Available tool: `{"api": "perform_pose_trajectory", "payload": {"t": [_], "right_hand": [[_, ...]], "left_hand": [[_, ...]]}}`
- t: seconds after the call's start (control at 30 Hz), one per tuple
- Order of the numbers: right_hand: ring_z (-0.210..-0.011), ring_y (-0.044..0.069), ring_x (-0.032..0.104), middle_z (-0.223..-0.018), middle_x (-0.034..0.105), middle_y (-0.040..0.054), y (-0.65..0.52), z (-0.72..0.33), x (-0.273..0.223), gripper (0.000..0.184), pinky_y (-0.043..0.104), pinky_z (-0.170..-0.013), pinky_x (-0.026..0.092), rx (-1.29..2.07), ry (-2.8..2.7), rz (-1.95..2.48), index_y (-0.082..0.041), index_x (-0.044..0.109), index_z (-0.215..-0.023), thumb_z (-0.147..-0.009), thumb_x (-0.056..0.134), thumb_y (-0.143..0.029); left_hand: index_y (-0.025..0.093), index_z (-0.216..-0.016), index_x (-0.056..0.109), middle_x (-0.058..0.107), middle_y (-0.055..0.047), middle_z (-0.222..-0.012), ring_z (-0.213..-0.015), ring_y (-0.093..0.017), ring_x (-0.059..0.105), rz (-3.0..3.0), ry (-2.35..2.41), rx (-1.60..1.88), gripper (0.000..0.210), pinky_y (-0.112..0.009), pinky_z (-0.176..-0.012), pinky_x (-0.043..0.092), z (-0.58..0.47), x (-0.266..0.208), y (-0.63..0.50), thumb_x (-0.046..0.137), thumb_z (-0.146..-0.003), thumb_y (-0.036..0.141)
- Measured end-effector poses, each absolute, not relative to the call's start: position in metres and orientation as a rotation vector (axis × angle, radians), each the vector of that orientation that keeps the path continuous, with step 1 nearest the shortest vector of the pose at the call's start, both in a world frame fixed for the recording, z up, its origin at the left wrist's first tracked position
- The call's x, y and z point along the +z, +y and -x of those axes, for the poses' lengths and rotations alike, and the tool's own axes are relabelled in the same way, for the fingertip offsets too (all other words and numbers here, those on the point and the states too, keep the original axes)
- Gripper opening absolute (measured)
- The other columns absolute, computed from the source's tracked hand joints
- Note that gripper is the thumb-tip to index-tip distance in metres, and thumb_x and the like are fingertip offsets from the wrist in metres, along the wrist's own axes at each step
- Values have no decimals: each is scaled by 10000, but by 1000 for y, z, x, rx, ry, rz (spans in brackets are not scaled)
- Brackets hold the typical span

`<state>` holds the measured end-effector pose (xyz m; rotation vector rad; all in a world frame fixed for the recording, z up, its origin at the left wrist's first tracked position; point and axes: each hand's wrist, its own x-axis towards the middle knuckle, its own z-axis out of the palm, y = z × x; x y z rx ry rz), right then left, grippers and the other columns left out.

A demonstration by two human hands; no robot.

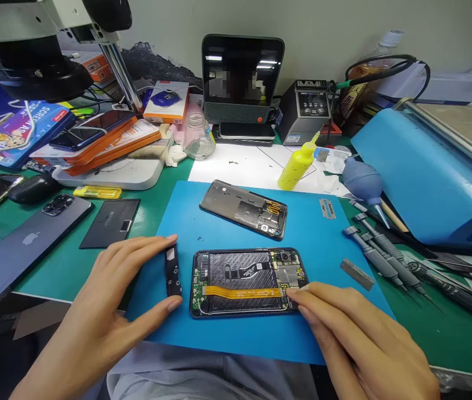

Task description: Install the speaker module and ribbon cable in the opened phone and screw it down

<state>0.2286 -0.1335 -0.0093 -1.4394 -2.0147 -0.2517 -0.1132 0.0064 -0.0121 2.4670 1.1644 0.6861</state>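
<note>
An opened phone (236,272) lies on the blue mat, its circuit boards and ribbed black interior showing. Across it runs an orange flex cable (240,293), printed with an arrow. At the cable's right end, the closed fingertips of my right hand (356,328) pinch or press down; the exact contact is hidden beneath them. My left hand (123,300) grips a small black plastic cover (172,271) by its two ends, between thumb and fingers, just left of the phone. Behind the phone rests a detached phone back cover (244,208) with orange flex contacts.
Screwdrivers (380,255), a blue air blower (363,180) and a metal blade (356,274) lie to the right. A yellow bottle (298,164) stands behind the mat (227,336). At left are a battery (110,222) and a large phone (31,244); a microscope (40,61) overhangs.
</note>
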Motion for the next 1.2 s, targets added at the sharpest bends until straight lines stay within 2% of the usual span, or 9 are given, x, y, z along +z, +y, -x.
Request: {"api": "perform_pose_trajectory", "payload": {"t": [0.1, 0.17, 0.4, 0.67, 0.8, 0.9, 0.97, 1.07, 1.2], "right_hand": [[-1158, 125, 744, -1242, 762, 65, -136, -228, -11, 307, 247, -1113, 558, -233, -1894, 1523, -156, 778, -1308, -1091, 637, 9], [-1157, 124, 748, -1233, 764, 41, -136, -229, -12, 303, 254, -1151, 552, -193, -1839, 1537, -195, 781, -1308, -1104, 636, -25], [-1219, 115, 734, -1206, 789, 16, -132, -234, -12, 217, 173, -1031, 529, -252, -1891, 1576, -248, 773, -1287, -1170, 603, -181], [-1202, 145, 756, -1191, 804, 20, -134, -235, -17, 227, 206, -1064, 537, -241, -1869, 1580, -256, 779, -1281, -1161, 607, -170], [-1214, 147, 758, -1234, 806, 21, -135, -241, -20, 275, 220, -1132, 529, -240, -1917, 1565, -253, 776, -1341, -1134, 639, -136], [-1148, 134, 764, -1224, 807, 12, -136, -240, -21, 281, 225, -1167, 524, -226, -1911, 1554, -252, 784, -1334, -1120, 657, -120], [-1120, 129, 763, -1196, 807, 6, -135, -237, -21, 273, 228, -1174, 528, -206, -1858, 1571, -250, 790, -1309, -1124, 647, -110], [-1113, 120, 759, -1189, 799, 4, -134, -233, -20, 283, 223, -1174, 533, -188, -1829, 1578, -245, 789, -1303, -1122, 633, -93], [-1128, 116, 752, -1204, 792, 5, -136, -234, -20, 288, 223, -1186, 527, -192, -1839, 1581, -245, 791, -1303, -1108, 651, -84]], "left_hand": [[451, -1739, 487, 645, 15, -1671, -1519, -295, 589, -2461, 1147, 701, 611, -427, -1167, 520, 114, -14, 4, 665, -1162, 548], [438, -1729, 498, 637, 16, -1668, -1527, -274, 574, -2453, 1136, 727, 595, -400, -1207, 483, 113, -14, 0, 679, -1166, 503], [371, -1761, 418, 605, 8, -1668, -1591, -186, 475, -2562, 966, 666, 605, -267, -1339, 357, 95, -2, -11, 644, -1200, 401], [422, -1699, 456, 637, 17, -1651, -1542, -199, 554, -2551, 905, 479, 530, -309, -1242, 539, 87, 6, 4, 631, -1200, 463], [466, -1671, 495, 567, 45, -1737, -1597, -204, 516, -2541, 908, 407, 495, -339, -1267, 544, 91, 3, 7, 639, -1198, 477], [470, -1657, 507, 594, 64, -1732, -1603, -194, 529, -2551, 892, 412, 492, -348, -1280, 533, 94, 1, 8, 650, -1190, 525], [443, -1680, 487, 620, 69, -1729, -1624, -173, 526, -2580, 883, 437, 533, -334, -1303, 499, 95, 0, 7, 647, -1186, 562], [357, -1752, 416, 618, 60, -1759, -1692, -113, 465, -2688, 857, 461, 627, -282, -1388, 343, 96, -1, 3, 578, -1200, 607], [252, -1718, 481, 482, 12, -1865, -1787, -99, 297, -2870, 750, 439, 556, -284, -1444, 202, 97, -2, 2, 516, -1237, 529]]}}
